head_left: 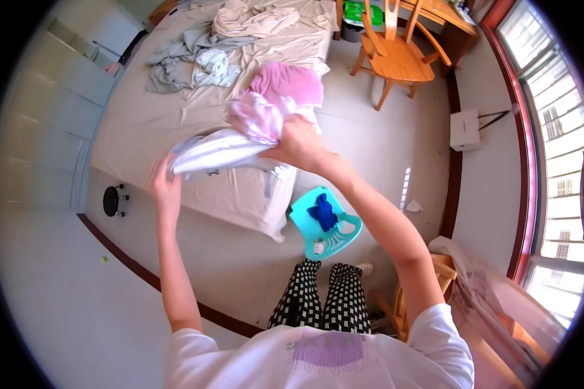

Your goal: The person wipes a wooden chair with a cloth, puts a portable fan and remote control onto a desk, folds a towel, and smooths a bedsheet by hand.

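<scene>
A white and grey garment (217,150) is stretched between my two hands over the near part of the bed. My left hand (167,180) pinches its left end. At the other end, my right hand (298,144) is closed on the cloth. A pink and white patterned cloth (256,117) bunches against my right hand; whether it hangs from that hand or lies on the bed is unclear. Just beyond lies a folded pink towel (298,83) at the bed's right edge. The held garment's outline is partly blurred.
Rumpled grey clothes (175,61) and a beige cloth (253,18) lie on the bed (136,136). A turquoise plastic chair (298,211) with a blue cloth (323,212) stands before my legs. A wooden chair (399,65) is at the upper right, a black stool (112,201) at left.
</scene>
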A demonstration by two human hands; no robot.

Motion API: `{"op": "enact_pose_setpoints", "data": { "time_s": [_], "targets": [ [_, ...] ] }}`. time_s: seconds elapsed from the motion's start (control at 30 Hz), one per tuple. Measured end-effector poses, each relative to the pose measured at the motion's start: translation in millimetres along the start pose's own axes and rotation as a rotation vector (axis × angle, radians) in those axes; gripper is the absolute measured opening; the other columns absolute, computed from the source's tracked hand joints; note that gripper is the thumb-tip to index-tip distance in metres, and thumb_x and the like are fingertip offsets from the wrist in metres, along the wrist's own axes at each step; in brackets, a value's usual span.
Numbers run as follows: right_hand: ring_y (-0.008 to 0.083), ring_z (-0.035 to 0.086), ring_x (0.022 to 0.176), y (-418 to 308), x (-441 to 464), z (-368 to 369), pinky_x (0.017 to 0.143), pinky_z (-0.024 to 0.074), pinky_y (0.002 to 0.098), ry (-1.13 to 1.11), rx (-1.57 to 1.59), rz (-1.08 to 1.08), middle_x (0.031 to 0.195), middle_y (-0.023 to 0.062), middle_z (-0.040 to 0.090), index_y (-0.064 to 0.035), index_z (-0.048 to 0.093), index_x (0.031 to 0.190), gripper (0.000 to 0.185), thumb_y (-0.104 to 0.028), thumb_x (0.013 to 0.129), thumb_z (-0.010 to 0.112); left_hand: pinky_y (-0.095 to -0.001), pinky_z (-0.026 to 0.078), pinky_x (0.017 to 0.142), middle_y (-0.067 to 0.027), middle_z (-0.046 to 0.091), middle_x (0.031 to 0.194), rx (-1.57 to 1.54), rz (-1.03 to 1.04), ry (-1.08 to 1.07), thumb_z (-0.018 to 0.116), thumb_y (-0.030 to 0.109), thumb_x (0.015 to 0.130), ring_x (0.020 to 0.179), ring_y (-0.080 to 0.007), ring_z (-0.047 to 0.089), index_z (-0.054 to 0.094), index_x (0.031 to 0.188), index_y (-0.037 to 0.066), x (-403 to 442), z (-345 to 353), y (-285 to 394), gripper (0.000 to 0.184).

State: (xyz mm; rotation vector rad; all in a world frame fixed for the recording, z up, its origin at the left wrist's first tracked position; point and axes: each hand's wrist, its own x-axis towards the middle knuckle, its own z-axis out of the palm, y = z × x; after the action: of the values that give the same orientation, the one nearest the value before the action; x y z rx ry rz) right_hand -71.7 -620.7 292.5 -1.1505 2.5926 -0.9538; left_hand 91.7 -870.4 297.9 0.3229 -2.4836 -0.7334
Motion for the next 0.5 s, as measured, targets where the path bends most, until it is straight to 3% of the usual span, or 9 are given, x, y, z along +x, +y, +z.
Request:
{"op": "enact_pose_setpoints", "data": {
  "time_s": [0.07,0.13,0.2,0.23,0.33,0.4,0.43,0.5],
  "targets": [
    [0.0272,0.055,0.1,-4.7,28.9,34.8,0.093,0.0385,0.039,0.079,-0.018,-0.243,0.098,0.0132,0.061,-0.0007,0.065,0.081,0.033,-0.029,0.067,0.073,-0.0381,0.044,0.08,-0.0145,0.058,0.099,0.205,0.021,0.125,0.06,-0.008,0.069,0.095,-0.0308,0.054,0.057,0.107,0.0,-29.1,-7.6,-28.1,0.039],
    [0.0261,0.05,0.108,6.6,50.0,82.1,0.096,0.0359,0.041,0.028,-0.095,-0.312,0.106,0.011,0.057,-0.0027,0.064,0.09,0.033,-0.026,0.068,0.072,-0.0412,0.042,0.082,-0.0156,0.057,0.097,0.226,-0.056,0.143,0.063,-0.007,0.066,0.094,-0.0334,0.053,0.058,0.103,0.0,-68.3,18.1,-69.3,0.038],
    [0.0245,0.043,0.119,28.7,55.9,135.6,0.1,0.0324,0.0468,0.002,-0.068,-0.386,0.118,0.0076,0.052,-0.0089,0.057,0.112,0.043,-0.021,0.072,0.068,-0.0403,0.042,0.081,-0.0146,0.057,0.092,0.193,-0.103,0.004,0.066,-0.002,0.068,0.091,-0.0326,0.053,0.06,0.096,0.001,-112.3,58.9,-110.1,0.029],
    [0.0249,0.04,0.122,40.1,52.3,160.3,0.1,0.0325,0.0475,-0.044,-0.132,-0.426,0.124,0.0066,0.049,-0.0124,0.053,0.119,0.049,-0.021,0.073,0.067,-0.0389,0.042,0.088,-0.0161,0.059,0.102,0.16,-0.226,-0.173,0.066,0.0,0.071,0.098,-0.0325,0.054,0.058,0.101,-0.001,-132.5,81.5,-121.0,0.031],
    [0.0267,0.047,0.115,64.8,17.3,227.6,0.097,0.0364,0.0456,-0.192,-0.026,-0.288,0.121,0.0086,0.054,-0.0118,0.057,0.114,0.042,-0.019,0.074,0.065,-0.0398,0.042,0.09,-0.0173,0.058,0.112,0.135,-0.178,-0.434,0.065,0.01,0.076,0.103,-0.0337,0.054,0.056,0.113,0.002,-196.8,154.7,-165.7,0.038],
    [0.0284,0.054,0.106,79.9,-21.4,249.8,0.092,0.0412,0.0413,-0.332,0.127,-0.149,0.112,0.0112,0.059,-0.0103,0.06,0.109,0.034,-0.016,0.075,0.063,-0.0392,0.044,0.087,-0.0176,0.061,0.107,-0.016,-0.354,-0.577,0.064,0.011,0.075,0.099,-0.0342,0.057,0.06,0.108,0.004,-216.3,184.3,-146.7,0.034],
    [0.0292,0.057,0.102,82.7,-44.9,249.3,0.089,0.0438,0.0388,-0.382,0.201,-0.089,0.107,0.0127,0.062,-0.0093,0.062,0.106,0.03,-0.015,0.076,0.062,-0.0392,0.044,0.087,-0.0176,0.061,0.107,-0.025,-0.355,-0.589,0.064,0.011,0.075,0.099,-0.0342,0.057,0.06,0.108,0.004,-225.1,194.7,-138.9,0.034],
    [0.0311,0.061,0.09,94.3,-103.9,243.9,0.081,0.0475,0.0392,-0.335,0.306,0.131,0.096,0.0148,0.064,-0.0073,0.065,0.1,0.024,-0.016,0.079,0.06,-0.0396,0.046,0.083,-0.0173,0.063,0.101,-0.109,-0.374,-0.805,0.063,0.012,0.077,0.093,-0.0333,0.06,0.061,0.106,0.003,-243.6,228.8,-123.8,0.031]
  ]
}}
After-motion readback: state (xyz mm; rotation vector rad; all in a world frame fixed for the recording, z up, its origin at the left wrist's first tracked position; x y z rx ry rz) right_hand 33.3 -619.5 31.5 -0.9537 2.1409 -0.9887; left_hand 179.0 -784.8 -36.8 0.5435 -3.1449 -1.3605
